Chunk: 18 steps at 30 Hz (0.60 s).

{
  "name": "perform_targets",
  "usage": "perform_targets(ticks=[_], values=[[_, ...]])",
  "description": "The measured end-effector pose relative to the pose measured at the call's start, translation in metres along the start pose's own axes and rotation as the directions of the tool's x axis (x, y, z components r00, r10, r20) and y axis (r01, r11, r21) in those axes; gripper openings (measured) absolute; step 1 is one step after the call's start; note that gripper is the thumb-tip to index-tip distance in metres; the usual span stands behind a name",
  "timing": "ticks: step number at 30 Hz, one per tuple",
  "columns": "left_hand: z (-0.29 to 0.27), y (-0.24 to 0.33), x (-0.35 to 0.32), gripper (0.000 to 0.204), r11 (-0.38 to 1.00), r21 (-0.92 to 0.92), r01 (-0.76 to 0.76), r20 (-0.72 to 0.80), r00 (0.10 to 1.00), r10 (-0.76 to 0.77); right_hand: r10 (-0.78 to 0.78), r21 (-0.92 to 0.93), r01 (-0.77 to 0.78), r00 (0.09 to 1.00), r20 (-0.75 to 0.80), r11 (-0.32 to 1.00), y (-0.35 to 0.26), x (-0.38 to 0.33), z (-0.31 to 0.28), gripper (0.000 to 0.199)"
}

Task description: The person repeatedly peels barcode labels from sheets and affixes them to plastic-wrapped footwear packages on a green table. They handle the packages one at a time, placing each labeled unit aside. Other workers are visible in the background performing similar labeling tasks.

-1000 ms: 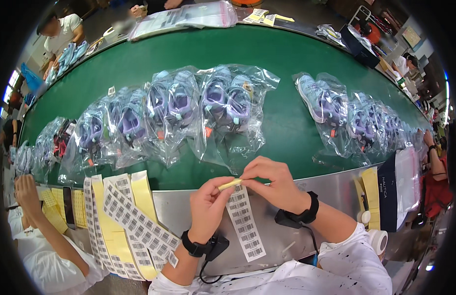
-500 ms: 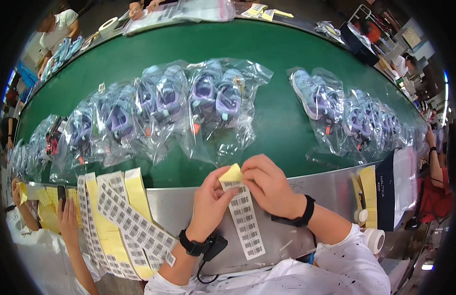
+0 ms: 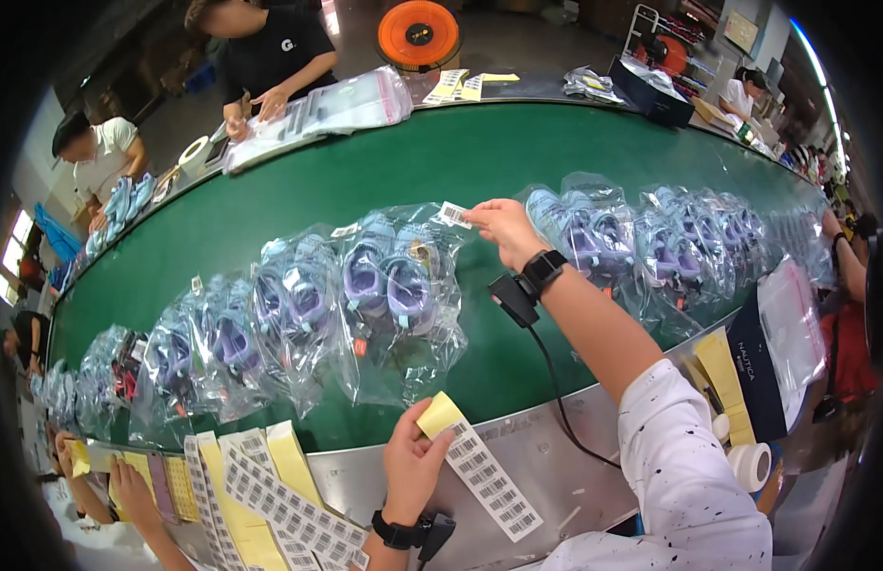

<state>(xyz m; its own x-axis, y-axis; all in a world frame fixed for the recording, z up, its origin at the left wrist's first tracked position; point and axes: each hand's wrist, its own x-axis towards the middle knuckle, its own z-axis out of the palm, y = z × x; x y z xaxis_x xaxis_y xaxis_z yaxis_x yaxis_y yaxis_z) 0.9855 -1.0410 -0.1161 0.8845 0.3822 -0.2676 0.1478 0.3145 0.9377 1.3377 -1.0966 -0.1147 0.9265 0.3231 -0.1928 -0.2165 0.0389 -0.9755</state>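
Note:
My left hand (image 3: 413, 473) pinches the upper end of a label strip (image 3: 491, 483), white with printed barcodes, its yellow backing curled over at the top. Stretched out over the green belt, my right hand (image 3: 505, 228) holds a small white barcode label (image 3: 455, 216) between thumb and fingers. This label overlaps the top right corner of a clear plastic bag (image 3: 441, 328); whether it touches the plastic I cannot tell. Inside that bag lies a pair of light blue shoes (image 3: 408, 285) with purple linings. Each of my wrists carries a black band.
Rows of bagged shoes (image 3: 227, 338) line the green belt (image 3: 298, 190), with others (image 3: 689, 238) to the right. More barcode sheets (image 3: 279, 495) lie at the metal edge (image 3: 575, 447), near a co-worker's hands (image 3: 137, 495). A white roll (image 3: 749, 466) sits at right. People work across the belt.
My right hand has left the strip and reached forward to the bag's corner, now with a single label. My left hand keeps the strip. The view has tilted upward.

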Motion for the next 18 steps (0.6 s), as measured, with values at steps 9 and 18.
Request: perform_targets(ticks=[9, 18], values=[[0.016, -0.001, 0.003, 0.06, 1.0, 0.01, -0.018, -0.009, 1.0, 0.018, -0.012, -0.102, -0.001, 0.991, -0.134, 0.995, 0.03, 0.016, 0.006, 0.013], [0.022, -0.002, 0.0, 0.058, 0.993, -0.082, -0.089, -0.067, 0.994, 0.084, -0.567, -0.825, 0.451, 0.799, 0.203, 0.341, -0.051, 0.009, -0.182, 0.05]])
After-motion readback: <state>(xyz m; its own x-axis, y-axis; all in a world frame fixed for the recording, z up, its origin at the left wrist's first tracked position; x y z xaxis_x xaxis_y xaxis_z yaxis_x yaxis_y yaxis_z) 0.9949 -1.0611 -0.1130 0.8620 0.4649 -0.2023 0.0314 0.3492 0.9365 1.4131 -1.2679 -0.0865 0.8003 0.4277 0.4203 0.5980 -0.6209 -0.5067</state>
